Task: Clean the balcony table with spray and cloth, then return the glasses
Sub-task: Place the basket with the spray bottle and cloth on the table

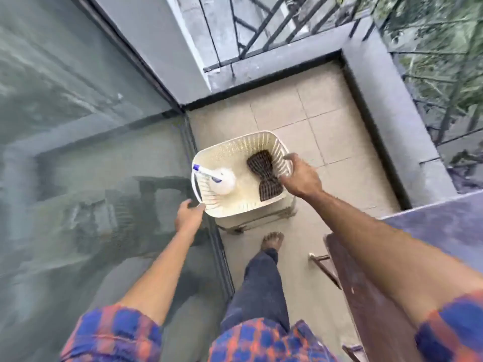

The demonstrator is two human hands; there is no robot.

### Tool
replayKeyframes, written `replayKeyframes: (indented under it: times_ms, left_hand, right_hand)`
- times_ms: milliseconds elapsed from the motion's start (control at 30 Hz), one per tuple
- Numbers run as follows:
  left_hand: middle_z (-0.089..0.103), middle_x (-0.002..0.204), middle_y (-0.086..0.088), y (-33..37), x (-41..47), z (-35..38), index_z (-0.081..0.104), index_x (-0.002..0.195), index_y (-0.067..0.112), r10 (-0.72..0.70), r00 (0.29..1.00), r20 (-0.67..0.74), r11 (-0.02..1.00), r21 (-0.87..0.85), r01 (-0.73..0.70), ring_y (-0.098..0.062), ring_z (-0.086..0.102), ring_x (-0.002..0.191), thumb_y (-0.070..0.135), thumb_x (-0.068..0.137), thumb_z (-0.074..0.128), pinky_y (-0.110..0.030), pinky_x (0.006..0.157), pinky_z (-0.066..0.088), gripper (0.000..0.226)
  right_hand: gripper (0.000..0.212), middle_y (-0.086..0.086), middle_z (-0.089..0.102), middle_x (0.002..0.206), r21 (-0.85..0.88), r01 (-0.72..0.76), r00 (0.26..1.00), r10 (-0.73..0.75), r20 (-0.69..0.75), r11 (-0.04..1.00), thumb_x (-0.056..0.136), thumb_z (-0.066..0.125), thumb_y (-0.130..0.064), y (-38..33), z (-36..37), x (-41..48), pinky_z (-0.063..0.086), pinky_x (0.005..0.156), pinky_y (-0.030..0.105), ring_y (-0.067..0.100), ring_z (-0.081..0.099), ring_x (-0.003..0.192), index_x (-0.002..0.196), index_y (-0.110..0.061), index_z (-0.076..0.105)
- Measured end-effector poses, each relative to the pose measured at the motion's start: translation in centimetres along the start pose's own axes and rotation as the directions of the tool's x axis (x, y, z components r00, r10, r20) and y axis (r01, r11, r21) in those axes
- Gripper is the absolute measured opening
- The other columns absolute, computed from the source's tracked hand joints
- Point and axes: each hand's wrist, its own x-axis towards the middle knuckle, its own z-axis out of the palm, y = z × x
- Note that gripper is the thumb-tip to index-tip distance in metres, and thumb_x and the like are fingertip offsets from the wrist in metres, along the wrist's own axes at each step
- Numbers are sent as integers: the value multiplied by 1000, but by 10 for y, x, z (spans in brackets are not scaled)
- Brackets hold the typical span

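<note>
Cream perforated basket (236,150) held over tiled floor (326,126), right hand (300,176) clamped on right rim, left hand (189,214) gripping left corner; inside: white spray bottle (222,181) leaning left, dark checked cloth (264,176) lying right.

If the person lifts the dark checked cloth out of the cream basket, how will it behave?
The dark checked cloth lies pinched in the middle like a bow, so it is probably soft and would droop. It looks thin, likely light. Lying loose in the cream perforated plastic basket, it should come out freely.
</note>
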Motion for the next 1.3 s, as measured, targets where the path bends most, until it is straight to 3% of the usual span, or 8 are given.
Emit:
replayKeyframes:
  times_ms: [133,233,400,667,867,1000,1100,1300]
  left_hand:
    - [72,105,4,15,24,15,66,104,32,39,994,98,996,-81,-31,-25,70,100,19,90,66,-42,91,57,19]
    - [74,102,1,23,26,20,73,114,24,86,996,-12,996,-25,-86,-24,68,92,10,89,60,-30,78,51,32]
    - [76,96,2,34,11,11,77,110,24,89,995,-46,994,-62,-92,-25,71,93,11,85,58,-35,84,58,34]
    - [74,93,-1,112,-69,-30,77,110,22,306,949,-76,950,-41,-310,-27,69,92,13,85,60,-37,88,56,31]
    - [78,97,-5,180,-155,-32,77,105,18,554,829,81,831,14,-557,-21,73,88,18,78,67,-40,86,60,29]
    - [70,72,2,202,-235,-5,71,104,7,695,668,264,696,-14,-718,-8,65,64,-1,88,59,-15,58,53,22]
    - [73,92,-10,205,-283,23,73,91,12,742,564,362,624,-66,-778,-31,72,88,15,72,66,-43,81,61,20]
    - [68,62,0,175,-397,85,64,80,20,708,390,589,547,-108,-830,-8,65,48,-9,91,53,-20,38,50,33]
  right_hand:
    - [46,6,66,119,-27,42,983,-46,-177,999,92,59,-27,-4,22,16,50,79,41,35,63,100,134,-33,41]
    - [57,3,67,109,-34,45,980,-51,-192,998,91,53,-8,5,29,19,50,71,40,34,63,88,135,-40,36]
    - [70,-2,64,92,40,-26,968,35,-248,999,90,55,-9,-4,7,5,46,70,35,26,58,80,146,-46,34]
    - [57,-11,69,112,269,40,895,85,-437,962,90,60,-14,-8,-74,-59,51,88,31,18,67,88,141,-39,52]
    - [55,-8,74,107,354,83,771,165,-616,932,79,60,-21,35,-144,-142,53,82,34,22,70,92,132,-35,59]
    - [56,0,75,105,396,56,654,266,-708,917,77,61,-28,85,-176,-219,55,83,42,30,69,93,133,-33,60]
    - [51,-1,75,95,427,38,528,345,-776,903,79,64,-26,127,-190,-289,55,77,42,30,68,84,130,-33,63]
    - [49,-11,69,84,558,47,343,511,-788,829,76,68,-18,197,-193,-433,43,66,26,10,60,74,120,-38,67]
